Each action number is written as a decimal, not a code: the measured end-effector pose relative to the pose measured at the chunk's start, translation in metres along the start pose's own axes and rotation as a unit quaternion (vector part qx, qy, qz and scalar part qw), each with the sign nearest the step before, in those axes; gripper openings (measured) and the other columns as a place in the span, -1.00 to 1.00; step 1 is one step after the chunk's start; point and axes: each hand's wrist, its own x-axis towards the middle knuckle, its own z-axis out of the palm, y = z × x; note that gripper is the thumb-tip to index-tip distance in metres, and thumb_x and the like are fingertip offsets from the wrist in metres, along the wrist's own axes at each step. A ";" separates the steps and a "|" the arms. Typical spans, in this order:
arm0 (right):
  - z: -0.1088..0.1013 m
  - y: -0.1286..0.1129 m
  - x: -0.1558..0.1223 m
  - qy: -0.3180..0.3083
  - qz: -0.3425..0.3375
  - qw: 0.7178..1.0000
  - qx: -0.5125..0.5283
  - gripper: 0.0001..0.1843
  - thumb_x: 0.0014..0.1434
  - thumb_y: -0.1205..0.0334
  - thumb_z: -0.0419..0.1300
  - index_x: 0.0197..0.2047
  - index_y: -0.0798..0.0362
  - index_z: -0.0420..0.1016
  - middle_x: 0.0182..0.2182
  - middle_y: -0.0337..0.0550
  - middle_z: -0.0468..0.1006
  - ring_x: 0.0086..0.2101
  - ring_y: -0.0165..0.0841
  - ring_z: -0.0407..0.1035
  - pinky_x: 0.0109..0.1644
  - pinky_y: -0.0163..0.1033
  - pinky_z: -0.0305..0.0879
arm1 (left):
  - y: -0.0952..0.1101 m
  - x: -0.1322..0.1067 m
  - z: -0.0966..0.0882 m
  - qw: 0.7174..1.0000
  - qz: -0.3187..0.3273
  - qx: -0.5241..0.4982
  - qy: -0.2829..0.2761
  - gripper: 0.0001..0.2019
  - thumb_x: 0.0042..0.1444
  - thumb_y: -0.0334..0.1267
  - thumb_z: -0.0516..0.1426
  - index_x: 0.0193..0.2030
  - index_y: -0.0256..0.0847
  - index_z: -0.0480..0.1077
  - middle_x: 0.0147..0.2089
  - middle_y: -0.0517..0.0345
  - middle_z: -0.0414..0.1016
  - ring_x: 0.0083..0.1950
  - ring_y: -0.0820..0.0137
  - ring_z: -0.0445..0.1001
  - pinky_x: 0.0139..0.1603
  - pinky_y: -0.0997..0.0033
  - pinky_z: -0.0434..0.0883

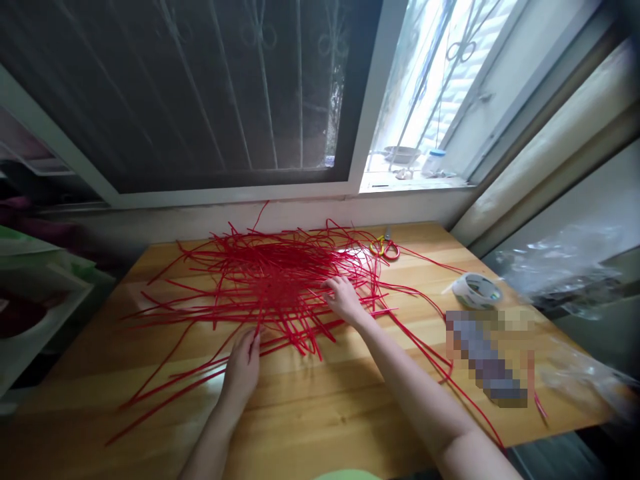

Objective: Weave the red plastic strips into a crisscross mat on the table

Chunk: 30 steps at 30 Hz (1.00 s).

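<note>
A wide tangle of thin red cords (295,257) lies over the middle and back of the wooden table, with a dense crisscrossed patch (280,290) in its centre and loose ends spreading every way. My left hand (243,360) is at the near left edge of the tangle, thumb and fingers closed on a red cord that runs up toward the dense patch. On the right side of that patch, my right hand (344,300) has its fingers bent and pinched at the red cords. Its fingertips partly hide the strand there.
Scissors (385,249) with yellow and red handles lie at the back right of the wooden table (320,413). A roll of tape (476,291) sits nearer the right edge, by a blurred-out patch and crumpled clear plastic (565,273). A window (225,100) stands behind.
</note>
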 end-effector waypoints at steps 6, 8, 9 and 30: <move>0.010 -0.026 -0.017 -0.052 -0.159 0.986 0.014 -0.43 0.05 -0.06 0.15 0.08 0.01 0.28 0.05 -0.05 0.29 0.07 -0.22 0.11 0.14 -0.11 0.06 | -0.023 0.022 0.008 0.987 0.089 0.131 0.033 -0.65 0.13 -0.15 -0.08 -0.13 -0.26 0.42 -0.05 -0.08 0.40 0.02 0.22 0.34 0.09 0.05 0.28; 0.018 -0.031 -0.023 -0.086 -0.188 0.978 -0.004 -0.24 -0.02 -0.22 0.13 0.18 0.00 0.16 0.16 -0.02 0.16 0.17 -0.15 -0.04 0.19 -0.03 -0.05 | -0.028 0.028 0.009 0.978 0.126 0.161 0.031 -0.67 0.14 -0.17 -0.08 -0.12 -0.25 0.42 0.02 -0.08 0.36 0.10 0.20 0.28 0.13 0.04 0.24; 0.023 -0.032 -0.025 -0.100 -0.194 0.976 -0.015 -0.17 -0.04 -0.27 0.11 0.21 0.00 0.11 0.20 0.00 0.10 0.20 -0.11 -0.11 0.21 0.01 -0.09 | -0.030 0.031 0.008 0.975 0.141 0.171 0.025 -0.67 0.15 -0.18 -0.08 -0.11 -0.25 0.42 0.06 -0.08 0.33 0.15 0.20 0.23 0.15 0.04 0.22; 0.036 -0.018 -0.040 -0.015 -0.062 0.987 0.147 -0.74 0.22 0.22 -0.05 -0.11 0.03 0.40 -0.23 -0.13 0.52 -0.22 -0.35 0.39 -0.12 -0.23 0.31 | -0.044 0.038 -0.004 0.959 0.174 0.224 -0.001 -0.65 -0.01 -0.44 -0.07 -0.08 -0.25 0.33 0.06 -0.03 0.33 0.17 0.21 0.20 0.19 0.02 0.17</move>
